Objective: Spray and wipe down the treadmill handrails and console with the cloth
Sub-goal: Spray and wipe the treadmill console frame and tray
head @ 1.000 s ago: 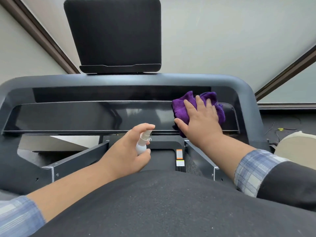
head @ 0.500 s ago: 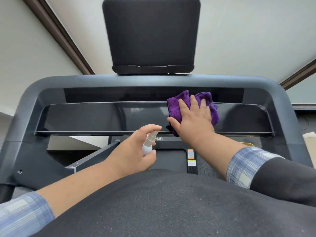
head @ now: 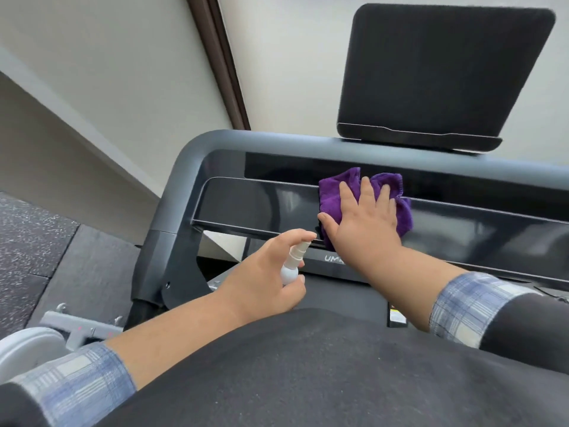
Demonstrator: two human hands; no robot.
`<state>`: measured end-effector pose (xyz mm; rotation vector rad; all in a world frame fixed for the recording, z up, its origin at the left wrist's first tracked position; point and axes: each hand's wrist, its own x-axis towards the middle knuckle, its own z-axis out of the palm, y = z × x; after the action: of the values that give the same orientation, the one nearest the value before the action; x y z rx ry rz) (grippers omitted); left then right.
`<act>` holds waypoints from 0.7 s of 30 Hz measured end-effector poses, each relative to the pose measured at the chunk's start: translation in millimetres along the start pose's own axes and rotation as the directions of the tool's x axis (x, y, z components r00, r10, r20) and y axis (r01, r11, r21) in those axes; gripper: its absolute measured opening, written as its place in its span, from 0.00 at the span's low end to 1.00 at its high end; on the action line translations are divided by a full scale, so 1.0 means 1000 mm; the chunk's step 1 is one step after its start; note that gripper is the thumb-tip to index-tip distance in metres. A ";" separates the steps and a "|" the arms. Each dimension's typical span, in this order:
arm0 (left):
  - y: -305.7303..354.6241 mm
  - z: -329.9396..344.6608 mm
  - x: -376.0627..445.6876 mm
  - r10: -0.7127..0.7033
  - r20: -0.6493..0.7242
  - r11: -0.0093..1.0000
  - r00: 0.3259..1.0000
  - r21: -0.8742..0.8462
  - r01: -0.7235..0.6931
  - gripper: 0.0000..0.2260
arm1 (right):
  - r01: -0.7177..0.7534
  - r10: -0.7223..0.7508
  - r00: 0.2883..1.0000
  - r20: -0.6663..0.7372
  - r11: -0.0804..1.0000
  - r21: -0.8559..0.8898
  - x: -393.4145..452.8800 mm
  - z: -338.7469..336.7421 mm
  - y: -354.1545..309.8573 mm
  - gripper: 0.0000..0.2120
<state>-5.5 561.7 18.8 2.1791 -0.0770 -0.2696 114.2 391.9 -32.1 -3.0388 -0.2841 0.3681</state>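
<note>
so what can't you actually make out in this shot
All in the head view:
- Console right end: cut off by the frame edge.
- Logo under the console: the right hand covers all but its first letters.
- Cloth middle: hidden under that hand.
- Bottle body: wrapped in the left hand, so the liquid level is unseen.
- Belt and warning label: mostly hidden by the torso and right arm; the print is too small.

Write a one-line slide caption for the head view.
Right hand presses purple cloth flat against treadmill console; left hand holds white spray bottle.
</note>
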 end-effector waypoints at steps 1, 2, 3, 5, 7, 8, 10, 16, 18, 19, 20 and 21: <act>-0.006 -0.007 -0.005 -0.003 -0.011 1.000 1.000 -0.005 0.003 0.28 | 0.018 -0.018 1.000 0.003 1.000 -0.001 0.002 0.001 -0.014 0.39; -0.011 -0.013 -0.009 -0.005 -0.025 1.000 1.000 -0.009 0.005 0.28 | 0.037 -0.037 0.999 0.007 0.999 -0.003 0.004 0.002 -0.027 0.39; -0.017 -0.019 -0.015 -0.011 -0.039 1.000 0.999 -0.012 0.011 0.28 | 0.056 -0.056 0.998 0.011 0.998 -0.005 0.006 0.003 -0.040 0.39; -0.025 -0.030 -0.025 -0.016 -0.072 1.000 0.997 -0.010 0.016 0.29 | 0.090 -0.090 0.996 0.015 0.996 -0.010 0.009 0.005 -0.065 0.38; -0.032 -0.040 -0.033 -0.032 -0.102 0.999 0.994 -0.004 0.032 0.29 | 0.110 -0.109 0.994 0.016 0.994 -0.019 0.013 0.006 -0.088 0.38; -0.036 -0.044 -0.038 -0.042 -0.118 0.999 0.992 -0.001 0.042 0.30 | 0.114 -0.113 0.993 0.016 0.993 -0.022 0.014 0.006 -0.098 0.39; -0.043 -0.051 -0.046 -0.064 -0.147 0.998 0.987 0.004 0.065 0.29 | 0.123 -0.123 0.992 0.016 0.992 -0.016 0.016 0.008 -0.116 0.39; -0.056 -0.059 -0.067 -0.134 -0.189 0.990 0.973 0.015 0.139 0.32 | 0.168 -0.168 0.985 0.029 0.986 0.000 0.020 0.012 -0.164 0.37; -0.059 -0.061 -0.071 -0.145 -0.205 0.988 0.968 0.024 0.153 0.30 | 0.183 -0.183 0.983 0.024 0.983 0.004 0.022 0.014 -0.178 0.36; -0.060 -0.061 -0.073 -0.161 -0.208 0.986 0.965 0.015 0.167 0.30 | 0.195 -0.195 0.980 0.024 0.981 0.006 0.023 0.014 -0.184 0.36; -0.061 -0.061 -0.074 -0.178 -0.211 0.983 0.961 0.001 0.182 0.30 | 0.212 -0.212 0.977 0.025 0.977 0.004 0.024 0.015 -0.190 0.35; -0.063 -0.060 -0.076 -0.187 -0.214 0.982 0.959 -0.007 0.190 0.30 | 0.230 -0.230 0.973 0.025 0.973 -0.002 0.026 0.016 -0.195 0.35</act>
<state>-68.7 658.4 13.7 2.2183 0.2523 -0.1403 100.9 588.5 -35.9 -2.9628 -0.6324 0.3882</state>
